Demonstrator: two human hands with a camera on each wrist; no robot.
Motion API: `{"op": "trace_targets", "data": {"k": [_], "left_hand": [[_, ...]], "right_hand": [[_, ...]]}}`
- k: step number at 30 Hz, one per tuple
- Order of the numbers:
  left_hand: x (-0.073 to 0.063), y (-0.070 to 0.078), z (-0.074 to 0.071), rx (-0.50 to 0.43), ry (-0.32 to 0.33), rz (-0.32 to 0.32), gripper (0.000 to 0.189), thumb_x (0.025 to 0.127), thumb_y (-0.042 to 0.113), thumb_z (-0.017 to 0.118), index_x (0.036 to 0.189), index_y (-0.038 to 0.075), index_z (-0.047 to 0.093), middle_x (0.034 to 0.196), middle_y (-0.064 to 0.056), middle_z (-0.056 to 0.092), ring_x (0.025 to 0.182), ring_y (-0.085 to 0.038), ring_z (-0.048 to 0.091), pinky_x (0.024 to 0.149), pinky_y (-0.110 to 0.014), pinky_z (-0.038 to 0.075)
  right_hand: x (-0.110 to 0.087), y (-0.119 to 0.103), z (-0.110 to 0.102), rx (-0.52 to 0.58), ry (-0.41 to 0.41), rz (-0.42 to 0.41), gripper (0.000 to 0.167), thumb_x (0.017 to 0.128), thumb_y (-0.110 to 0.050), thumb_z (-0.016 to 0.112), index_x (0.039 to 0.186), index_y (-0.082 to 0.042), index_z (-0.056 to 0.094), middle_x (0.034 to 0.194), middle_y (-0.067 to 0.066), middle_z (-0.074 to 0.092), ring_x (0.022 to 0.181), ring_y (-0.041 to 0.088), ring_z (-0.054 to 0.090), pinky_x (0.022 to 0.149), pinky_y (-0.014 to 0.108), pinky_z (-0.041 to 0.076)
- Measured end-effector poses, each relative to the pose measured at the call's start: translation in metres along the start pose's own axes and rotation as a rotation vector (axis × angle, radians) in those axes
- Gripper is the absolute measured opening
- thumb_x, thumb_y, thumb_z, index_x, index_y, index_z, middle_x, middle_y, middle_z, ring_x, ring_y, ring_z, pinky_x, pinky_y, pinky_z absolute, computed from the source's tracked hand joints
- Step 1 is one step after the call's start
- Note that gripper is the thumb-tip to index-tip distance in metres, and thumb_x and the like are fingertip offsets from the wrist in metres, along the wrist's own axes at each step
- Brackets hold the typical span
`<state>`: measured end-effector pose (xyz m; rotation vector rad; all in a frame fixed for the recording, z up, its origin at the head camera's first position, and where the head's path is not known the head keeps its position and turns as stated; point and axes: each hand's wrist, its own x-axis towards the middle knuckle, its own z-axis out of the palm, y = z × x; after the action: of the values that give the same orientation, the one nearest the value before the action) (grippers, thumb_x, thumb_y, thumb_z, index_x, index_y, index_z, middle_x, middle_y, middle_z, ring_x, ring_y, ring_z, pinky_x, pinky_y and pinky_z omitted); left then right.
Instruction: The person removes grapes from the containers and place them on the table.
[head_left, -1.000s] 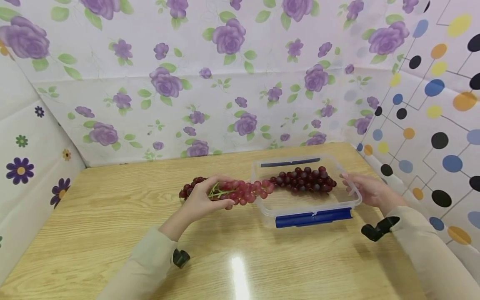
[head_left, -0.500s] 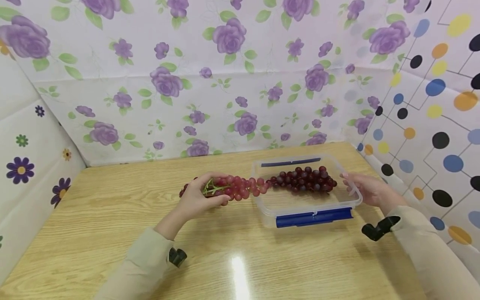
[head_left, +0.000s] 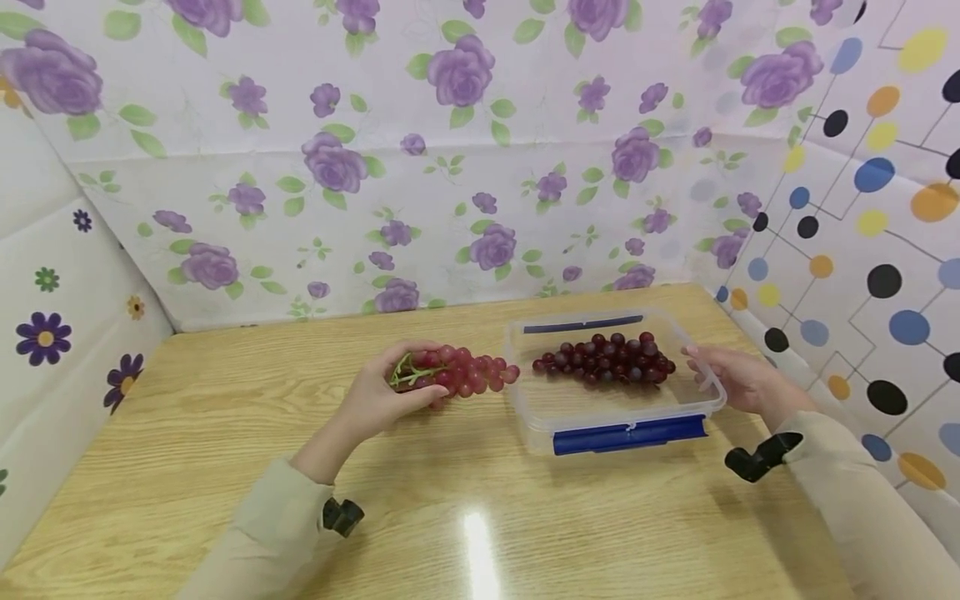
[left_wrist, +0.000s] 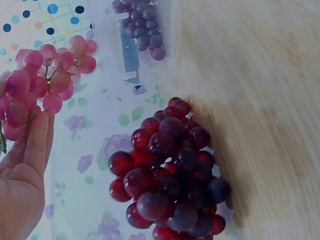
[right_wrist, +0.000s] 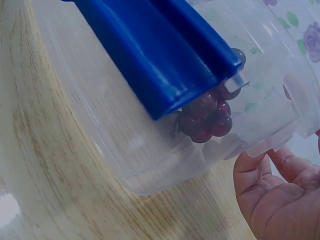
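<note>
Sideways, left hand [head_left: 375,398] grips pink grape bunch [head_left: 457,372], stem leftward, tip toward container [head_left: 622,421]

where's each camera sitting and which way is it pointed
Head: worn on the head, looks forward and down at the wooden table; shows both sleeved arms, the left hand holding a pink grape bunch, and the right hand at the clear container.
Left wrist: looks past the palm at a dark grape bunch lying on the table.
Right wrist: looks along the container's blue clasp; fingers show.
Shared: head and right wrist both show the container and its dark grapes.
</note>
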<state>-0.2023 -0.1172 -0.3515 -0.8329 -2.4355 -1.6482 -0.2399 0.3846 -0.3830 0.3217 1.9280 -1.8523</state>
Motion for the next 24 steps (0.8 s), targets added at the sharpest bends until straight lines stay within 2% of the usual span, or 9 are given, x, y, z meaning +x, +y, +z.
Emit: {"op": "trace_targets", "data": {"k": [8,13,18,21,24], "left_hand": [[-0.006,-0.004,0.000,-0.001,-0.052,-0.004,0.046,0.078,0.009,0.078,0.121,0.012,0.061,0.114,-0.009,0.064,0.102,-0.019,0.061,0.081,-0.027,0.054],[-0.009,-0.007,0.006,0.007,-0.077,-0.040,0.047,0.080,0.014,0.077,0.123,0.017,0.060,0.125,-0.004,0.060,0.113,-0.021,0.055,0.093,-0.037,0.049],[-0.010,-0.010,0.012,-0.009,-0.088,-0.067,0.045,0.079,0.018,0.078,0.120,0.017,0.061,0.123,-0.003,0.061,0.117,-0.023,0.054,0.095,-0.044,0.046],[-0.012,-0.013,0.016,-0.002,-0.088,-0.082,0.044,0.078,0.019,0.079,0.119,0.018,0.062,0.122,-0.002,0.062,0.118,-0.023,0.055,0.095,-0.042,0.046],[-0.013,-0.015,0.020,0.011,-0.085,-0.087,0.044,0.078,0.019,0.079,0.118,0.018,0.062,0.121,-0.001,0.062,0.116,-0.022,0.056,0.089,-0.038,0.048]], "right_hand": [[-0.005,-0.002,0.003,0.054,-0.017,-0.009,0.018,0.097,-0.032,0.053,0.085,-0.028,0.066,0.097,-0.004,0.046,0.071,0.008,0.046,0.064,0.023,0.044],[-0.005,-0.001,0.002,0.064,-0.017,-0.011,0.019,0.097,-0.031,0.053,0.084,-0.027,0.067,0.093,-0.006,0.049,0.069,0.007,0.047,0.063,0.023,0.044],[-0.004,0.000,0.001,0.061,-0.010,-0.004,0.018,0.097,-0.031,0.054,0.085,-0.028,0.067,0.098,-0.004,0.047,0.070,0.008,0.047,0.064,0.024,0.044],[-0.003,0.001,0.001,0.043,-0.004,0.006,0.018,0.097,-0.034,0.054,0.085,-0.030,0.066,0.106,-0.002,0.043,0.073,0.008,0.046,0.067,0.025,0.044],[-0.003,0.000,0.002,0.033,-0.004,0.009,0.017,0.097,-0.035,0.054,0.086,-0.030,0.066,0.110,-0.001,0.041,0.074,0.008,0.046,0.068,0.025,0.044]]}}
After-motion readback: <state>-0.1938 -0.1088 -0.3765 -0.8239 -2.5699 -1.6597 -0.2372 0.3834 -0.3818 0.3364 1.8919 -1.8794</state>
